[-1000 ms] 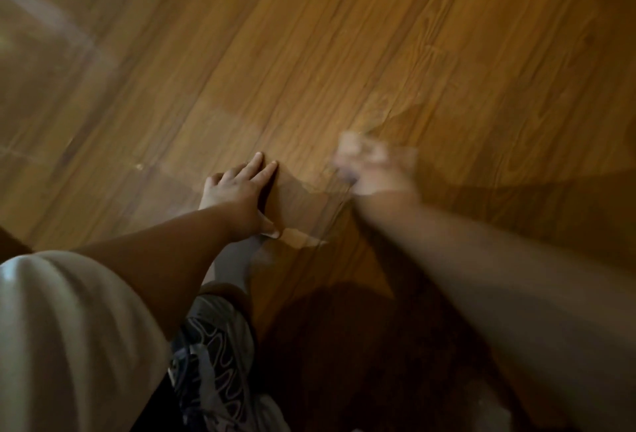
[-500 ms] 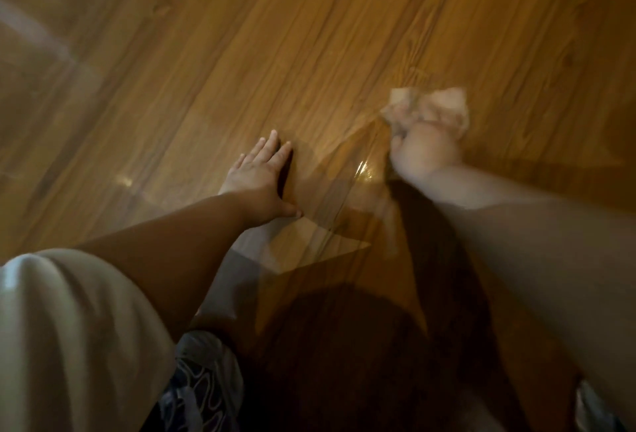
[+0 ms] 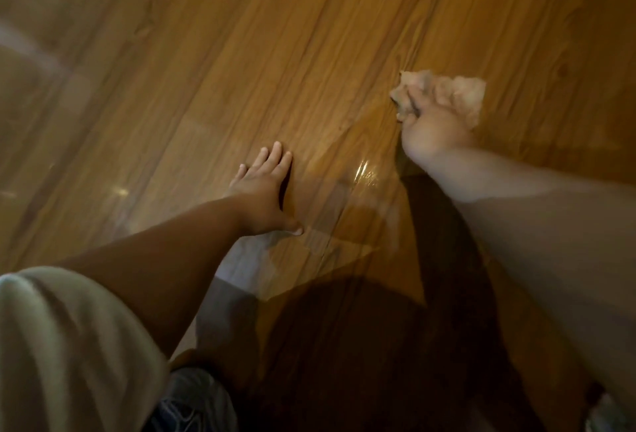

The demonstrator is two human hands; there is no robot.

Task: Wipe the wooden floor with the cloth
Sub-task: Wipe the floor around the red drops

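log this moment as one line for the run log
step: wiping | right hand: grips crumpled cloth on wooden floor | left hand: flat on floor, fingers straight | floor: glossy patch between hands

left grip (image 3: 263, 191) flat on wooden floor (image 3: 275, 53), centre | right grip (image 3: 433, 129) at its 2 o'clock | cloth (image 3: 459, 94) under right grip, on floor | sleeve (image 3: 69, 345) at 7 o'clock
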